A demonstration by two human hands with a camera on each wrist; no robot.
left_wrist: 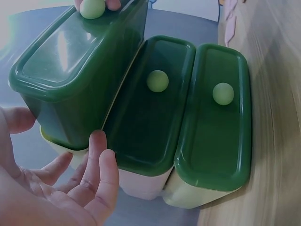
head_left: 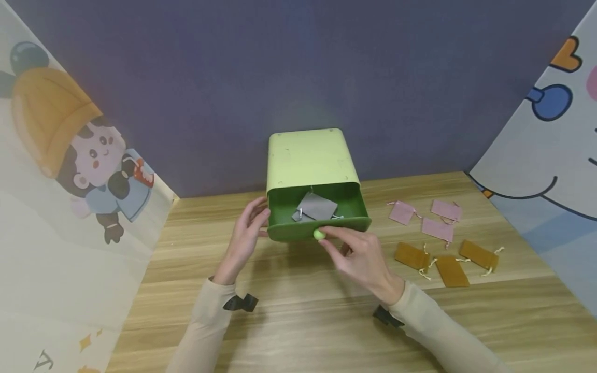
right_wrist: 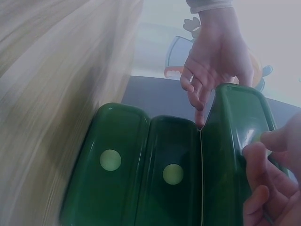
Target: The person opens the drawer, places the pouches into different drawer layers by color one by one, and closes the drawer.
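Note:
A small cabinet with a pale yellow-green shell (head_left: 308, 158) stands against the back wall. Its dark green top drawer (head_left: 284, 233) is pulled out, and inside lies a grey drawstring pouch (head_left: 319, 207) with white cord ends showing. My right hand (head_left: 361, 256) pinches that drawer's round light green knob (head_left: 319, 235) between thumb and fingers. At the cabinet's left side is my left hand (head_left: 242, 233), its fingers spread and reaching to the shell's edge beside the drawer. Below, the middle drawer (left_wrist: 146, 122) and bottom drawer (left_wrist: 218, 146) are closed, each with a similar knob.
To the right on the wooden table (head_left: 289, 321) lie several pouches: pink ones, such as a pink pouch (head_left: 437, 229), and brown ones in front, such as a brown pouch (head_left: 452, 271). A dark wall (head_left: 210, 103) rises behind; printed panels flank both sides.

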